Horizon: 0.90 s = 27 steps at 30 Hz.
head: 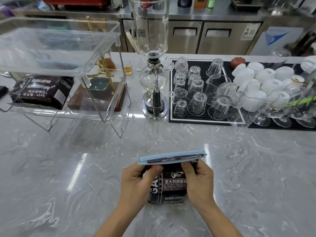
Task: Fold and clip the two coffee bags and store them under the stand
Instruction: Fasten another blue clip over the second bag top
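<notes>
Second coffee bag (171, 183) stands on the table (68, 177) between both hands. Left hand (136, 183) and right hand (199, 182) each pinch its folded top, just under the blue clip (171, 158). The clip's long axis runs left-right across the fold; the bag's label faces the person and its folded mouth points away. To finish well: keep the fold tight, press the clip fully home. First bag (41, 90) lies far left of the hands, under the clear stand (59, 48).
</notes>
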Motion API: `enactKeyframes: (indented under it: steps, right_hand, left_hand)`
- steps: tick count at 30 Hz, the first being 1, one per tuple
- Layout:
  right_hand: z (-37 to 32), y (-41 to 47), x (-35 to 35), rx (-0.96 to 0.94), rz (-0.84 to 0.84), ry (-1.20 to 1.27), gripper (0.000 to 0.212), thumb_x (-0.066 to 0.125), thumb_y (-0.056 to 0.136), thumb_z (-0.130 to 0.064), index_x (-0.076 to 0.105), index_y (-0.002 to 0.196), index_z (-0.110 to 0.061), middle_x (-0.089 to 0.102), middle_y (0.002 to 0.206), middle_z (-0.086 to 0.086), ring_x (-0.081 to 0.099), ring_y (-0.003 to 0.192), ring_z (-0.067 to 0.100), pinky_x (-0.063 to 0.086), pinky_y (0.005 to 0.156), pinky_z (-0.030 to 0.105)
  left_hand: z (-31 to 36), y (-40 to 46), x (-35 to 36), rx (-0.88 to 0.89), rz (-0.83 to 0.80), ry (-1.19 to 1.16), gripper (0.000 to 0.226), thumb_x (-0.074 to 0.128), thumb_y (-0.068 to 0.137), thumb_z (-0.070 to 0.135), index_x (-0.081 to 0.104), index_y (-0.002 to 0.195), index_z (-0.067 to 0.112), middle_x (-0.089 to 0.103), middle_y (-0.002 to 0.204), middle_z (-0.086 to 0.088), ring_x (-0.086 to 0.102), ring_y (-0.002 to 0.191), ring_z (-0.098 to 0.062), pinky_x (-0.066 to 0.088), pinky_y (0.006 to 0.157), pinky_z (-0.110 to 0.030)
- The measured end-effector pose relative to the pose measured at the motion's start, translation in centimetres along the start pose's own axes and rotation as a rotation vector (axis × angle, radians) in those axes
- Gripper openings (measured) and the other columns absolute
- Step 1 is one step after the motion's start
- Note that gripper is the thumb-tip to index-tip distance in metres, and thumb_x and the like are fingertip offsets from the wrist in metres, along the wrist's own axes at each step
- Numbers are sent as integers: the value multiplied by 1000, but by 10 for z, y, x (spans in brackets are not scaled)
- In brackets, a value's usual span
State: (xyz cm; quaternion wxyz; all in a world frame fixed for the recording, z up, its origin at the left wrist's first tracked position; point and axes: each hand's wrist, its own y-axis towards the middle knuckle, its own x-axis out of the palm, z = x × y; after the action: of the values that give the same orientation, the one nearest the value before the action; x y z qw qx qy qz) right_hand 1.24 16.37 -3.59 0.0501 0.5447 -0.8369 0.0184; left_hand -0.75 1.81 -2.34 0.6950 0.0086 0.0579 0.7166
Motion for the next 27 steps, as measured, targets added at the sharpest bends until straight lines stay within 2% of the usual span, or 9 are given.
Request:
enactKeyframes:
  steps: [2, 6, 10, 13, 16, 22, 24, 26, 27]
  right_hand:
    - [2, -2, -1, 6, -22, -16, 17, 67, 87, -34, 74, 73, -29, 76, 71, -9, 68, 65, -1, 51, 58, 13]
    - [5, -7, -7, -8, -57, -44, 27, 52, 78, -45, 67, 85, -24, 75, 78, -11, 68, 69, -2, 51, 60, 11]
    - [2, -10, -12, -29, -129, -51, 35, 63, 75, -54, 66, 91, -23, 75, 82, -15, 67, 73, -6, 50, 62, 8]
    - [1, -12, -19, -16, -163, -64, 65, 60, 66, -76, 65, 100, -21, 75, 91, -15, 69, 83, -4, 51, 69, 9]
    - [-2, -14, -25, 4, -186, -85, 75, 61, 61, -79, 64, 110, -21, 74, 100, -13, 69, 91, -2, 50, 75, 9]
    - [8, -26, -40, 113, -185, -13, 83, 80, 62, -57, 56, 130, -15, 69, 122, -2, 67, 109, 13, 52, 86, 17]
    - [12, -31, -44, 121, -186, -4, 72, 84, 65, -44, 58, 127, -18, 69, 122, -4, 68, 109, 15, 53, 87, 20]
    - [18, -36, -47, 115, -176, -13, 54, 81, 68, -19, 61, 118, -25, 72, 117, -9, 69, 105, 13, 54, 86, 20]
    - [20, -38, -48, 115, -171, -28, 53, 78, 68, -8, 63, 114, -27, 73, 113, -11, 70, 103, 12, 54, 85, 18]
  left_hand:
    - [-3, -2, -2, -17, -1, -7, 29, 68, 73, 14, 77, 72, 42, 76, 68, 15, 68, 64, 5, 53, 61, -14]
    - [-2, -6, -7, 5, -39, -36, 20, 69, 77, 25, 76, 76, 44, 77, 74, 15, 68, 68, 6, 53, 63, -12]
    - [-6, -13, -14, 4, -74, -88, 22, 72, 73, 25, 77, 84, 44, 79, 83, 15, 72, 79, 1, 54, 70, -13]
    - [-13, -17, -22, -7, -107, -103, 26, 70, 71, 33, 75, 94, 45, 78, 96, 12, 74, 93, -9, 56, 82, -25]
    - [-18, -20, -30, -2, -120, -88, 35, 77, 72, 46, 71, 107, 46, 76, 109, 10, 72, 104, -20, 55, 90, -36]
    - [-23, -30, -38, 3, -135, -18, 47, 77, 65, 30, 69, 107, 50, 74, 111, 15, 72, 102, -14, 56, 88, -23]
    - [-26, -34, -39, 1, -132, -9, 49, 79, 64, 29, 69, 109, 47, 73, 115, 12, 71, 104, -16, 56, 89, -24]
    - [-30, -39, -39, -4, -127, -3, 50, 81, 64, 28, 70, 111, 43, 71, 117, 10, 70, 107, -20, 57, 89, -27]
    - [-31, -41, -39, 0, -121, 2, 48, 81, 65, 28, 71, 111, 39, 71, 117, 8, 69, 108, -20, 57, 88, -28]
